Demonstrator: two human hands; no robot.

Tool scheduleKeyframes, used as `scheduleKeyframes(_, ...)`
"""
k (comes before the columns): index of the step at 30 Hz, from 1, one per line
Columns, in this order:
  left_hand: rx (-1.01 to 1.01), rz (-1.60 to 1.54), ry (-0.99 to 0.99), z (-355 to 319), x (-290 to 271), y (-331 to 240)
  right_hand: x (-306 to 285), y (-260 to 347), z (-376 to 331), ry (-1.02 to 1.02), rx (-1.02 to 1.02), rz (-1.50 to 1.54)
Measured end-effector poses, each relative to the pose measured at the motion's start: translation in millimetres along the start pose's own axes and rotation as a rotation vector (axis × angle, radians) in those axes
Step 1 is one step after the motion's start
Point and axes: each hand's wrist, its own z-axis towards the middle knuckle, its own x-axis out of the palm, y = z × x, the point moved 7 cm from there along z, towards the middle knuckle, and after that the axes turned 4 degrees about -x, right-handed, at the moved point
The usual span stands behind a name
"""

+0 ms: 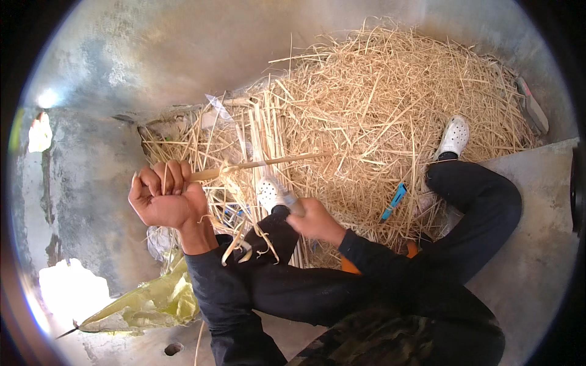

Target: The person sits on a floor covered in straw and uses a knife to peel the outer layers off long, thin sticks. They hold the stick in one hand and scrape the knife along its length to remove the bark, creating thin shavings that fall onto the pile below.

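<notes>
Nearest, wears camouflage cloth [378,335]. Curls left hand [174,195] around one end of a pale stalk [287,160], pointing it rightward, with peeled strips [234,184] hanging about it. With right hand [317,221], lower in view, clasps a blurred grey object [293,203]. Farther, rests white shoes [454,137] among heaped straw [397,91], near a slim blue object [394,202].

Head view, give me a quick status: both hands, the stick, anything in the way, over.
Left hand closed on stick. Right hand gripping grey tool, kind unclear. Stick slants slightly, above straw. Pale strips dangling between hands.
</notes>
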Motion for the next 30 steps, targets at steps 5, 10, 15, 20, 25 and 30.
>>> scheduleKeyframes(5,0.013,-0.004,-0.152,-2.9,-2.1,-0.1,20.2,37.3,7.9,-0.038,-0.034,-0.085)
scheduleKeyframes(10,0.031,0.03,-0.262,-4.0,-29.2,-9.3,19.8,-25.2,-16.2,-0.033,0.105,-0.159)
scheduleKeyframes(15,0.052,0.011,-0.355,-7.9,-50.7,-12.5,12.5,-67.6,-36.7,-0.065,0.213,-0.209)
scheduleKeyframes(20,0.036,-0.016,-0.269,-7.4,-58.1,-11.8,37.3,19.3,-31.2,-0.056,0.06,-0.02)
scheduleKeyframes(25,0.006,-0.015,-0.172,-19.8,-26.4,-8.2,37.2,25.1,-8.2,-0.028,0.036,-0.054)
scheduleKeyframes(30,0.036,0.075,-0.169,-17.0,-15.6,-8.3,-10.7,-85.1,-37.3,-0.095,0.308,-0.244)
